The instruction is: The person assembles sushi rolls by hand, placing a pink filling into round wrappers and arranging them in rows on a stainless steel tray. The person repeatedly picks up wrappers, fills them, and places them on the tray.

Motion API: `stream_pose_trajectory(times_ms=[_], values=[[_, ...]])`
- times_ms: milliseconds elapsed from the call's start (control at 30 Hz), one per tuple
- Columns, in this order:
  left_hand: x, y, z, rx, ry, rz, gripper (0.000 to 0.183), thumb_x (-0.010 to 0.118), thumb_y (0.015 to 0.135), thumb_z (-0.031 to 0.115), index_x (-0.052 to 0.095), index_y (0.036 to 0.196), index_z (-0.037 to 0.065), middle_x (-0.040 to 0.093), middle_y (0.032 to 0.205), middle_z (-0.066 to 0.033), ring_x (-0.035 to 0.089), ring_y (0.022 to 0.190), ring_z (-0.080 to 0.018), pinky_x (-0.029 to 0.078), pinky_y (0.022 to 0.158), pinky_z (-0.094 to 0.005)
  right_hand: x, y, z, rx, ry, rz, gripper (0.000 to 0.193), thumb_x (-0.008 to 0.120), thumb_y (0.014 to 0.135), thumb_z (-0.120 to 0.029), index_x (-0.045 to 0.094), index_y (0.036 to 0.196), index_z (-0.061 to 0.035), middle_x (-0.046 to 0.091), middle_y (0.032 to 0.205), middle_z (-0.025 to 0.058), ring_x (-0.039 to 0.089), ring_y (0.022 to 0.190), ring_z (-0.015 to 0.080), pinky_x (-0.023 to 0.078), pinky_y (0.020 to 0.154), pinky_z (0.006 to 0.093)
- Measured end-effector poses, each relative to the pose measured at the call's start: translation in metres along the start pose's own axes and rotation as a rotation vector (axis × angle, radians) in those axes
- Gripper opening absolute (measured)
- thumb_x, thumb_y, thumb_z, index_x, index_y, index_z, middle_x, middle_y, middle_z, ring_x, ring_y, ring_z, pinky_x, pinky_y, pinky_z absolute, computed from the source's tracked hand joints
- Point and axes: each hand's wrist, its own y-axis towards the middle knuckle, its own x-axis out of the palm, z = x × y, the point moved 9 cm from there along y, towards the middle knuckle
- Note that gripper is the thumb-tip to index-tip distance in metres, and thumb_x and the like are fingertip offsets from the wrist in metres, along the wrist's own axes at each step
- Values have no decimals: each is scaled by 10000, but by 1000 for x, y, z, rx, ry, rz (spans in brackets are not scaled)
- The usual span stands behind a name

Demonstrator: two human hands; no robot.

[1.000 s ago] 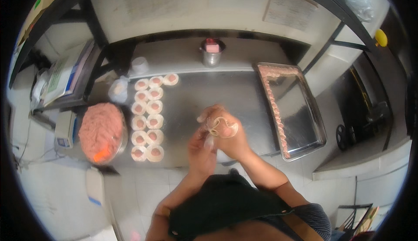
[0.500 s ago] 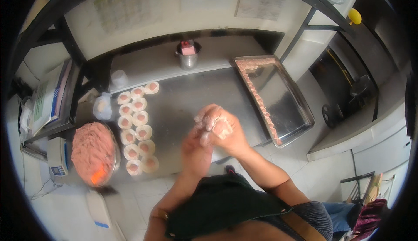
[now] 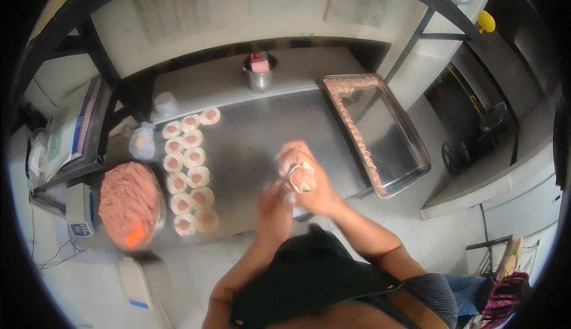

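Observation:
My right hand (image 3: 320, 193) is wrapped round an open-topped dumpling (image 3: 302, 178), held above the table's near part. Its pale wrapper gathers in pleats about pink meat filling, which shows at the top. Close against its left side is my left hand (image 3: 275, 206), slightly blurred, with fingers bent together; what they pinch, if anything, is hidden. To the left, flat round wrappers (image 3: 194, 157), each with a dab of pink filling, lie in two columns. A large oval bowl (image 3: 162, 213) heaped with pink ground meat (image 3: 126, 201) stands at the far left.
A metal tray (image 3: 410, 147) on the right holds dumplings (image 3: 357, 129) along its far and left sides. A metal pot (image 3: 260, 80) with a pink-red box stands at the back. Left are a plastic bag (image 3: 141, 141), a white cup (image 3: 165, 103) and a scale (image 3: 79, 210).
My right hand has turned the dumpling so its filled top now faces up. My left fingers have shifted lower along its left side. The view has moved slightly.

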Motion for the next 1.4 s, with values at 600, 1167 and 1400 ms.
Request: stream_pose_trajectory(times_ms=[600, 1167, 1400], values=[[70, 65, -103, -575, -860, 33, 680, 394, 941, 613, 479, 1346, 74, 535, 1301, -100, 516, 1182, -248, 406, 1001, -415, -75, -20, 6, 322, -697, -551, 445, 728, 728, -110, 596, 1141, -13, 584, 1058, 179, 605, 951, 344, 509, 780, 396], [223, 139, -267, -724, -813, -102, 656, 554, 894, 551, 520, 1245, -3, 576, 1228, -137, 537, 1169, -265, 408, 1035, -416, -291, -55, 22, 124, -611, -744, 353, 657, 790, -58, 639, 1143, -68, 548, 1129, 137, 572, 1046, 298, 453, 915, 393], [93, 143, -299, -433, -367, 499, 641, 509, 915, 541, 503, 1308, 34, 567, 1268, -97, 518, 1151, -271, 364, 1064, -443, -458, -4, 177, 132, -699, -332, 213, 626, 779, -150, 679, 958, -47, 650, 918, 186, 614, 906, 376, 489, 814, 456]])
